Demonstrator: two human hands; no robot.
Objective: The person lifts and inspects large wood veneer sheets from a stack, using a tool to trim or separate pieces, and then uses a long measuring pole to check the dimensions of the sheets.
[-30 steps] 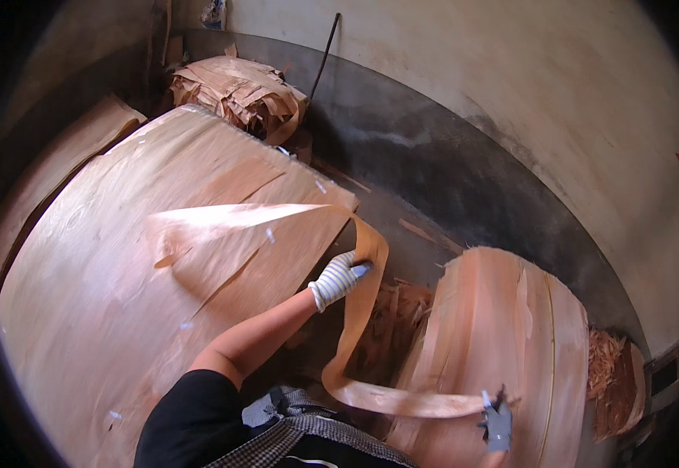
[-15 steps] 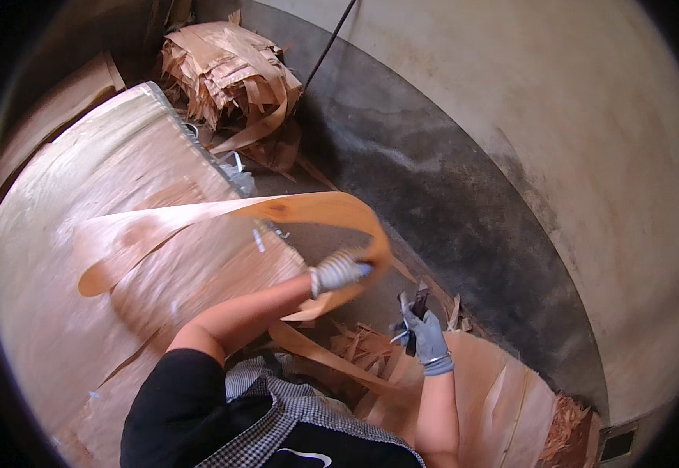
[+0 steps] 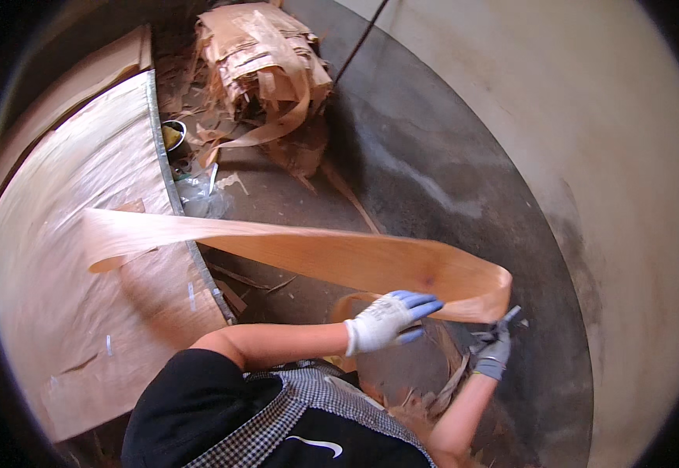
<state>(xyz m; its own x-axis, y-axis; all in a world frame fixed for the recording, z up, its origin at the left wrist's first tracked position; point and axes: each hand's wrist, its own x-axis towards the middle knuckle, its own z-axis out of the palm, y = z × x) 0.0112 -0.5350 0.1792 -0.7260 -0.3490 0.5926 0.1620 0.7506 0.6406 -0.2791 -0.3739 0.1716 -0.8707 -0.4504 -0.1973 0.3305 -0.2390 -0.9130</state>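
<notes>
A long, thin strip of wood veneer (image 3: 339, 251) stretches in a loose curl across the view, from above the sheet stack to near my right hand. My left hand (image 3: 392, 318), in a white glove with blue fingers, has its fingers stretched out. Its fingertips meet the strip's lower edge; whether they touch it I cannot tell. My right hand (image 3: 491, 347), in a grey glove, is closed just below the strip's right-hand bend. It grips a dark tool, mostly hidden by the fingers, and a small pale piece (image 3: 513, 313) sticks out above.
A broad stack of veneer sheets (image 3: 67, 320) lies at the left, with white tape bits on it. Beyond it are a bowl (image 3: 173, 135), clear plastic (image 3: 203, 195) and a bundle of veneer scraps (image 3: 265, 54). A thin dark rod (image 3: 363, 39) leans by the wall.
Both hands have moved right. The left hand's fingers have straightened, and the strip's right-hand bend has swung right. My view has shifted, showing more floor between the stack and the bundle.
</notes>
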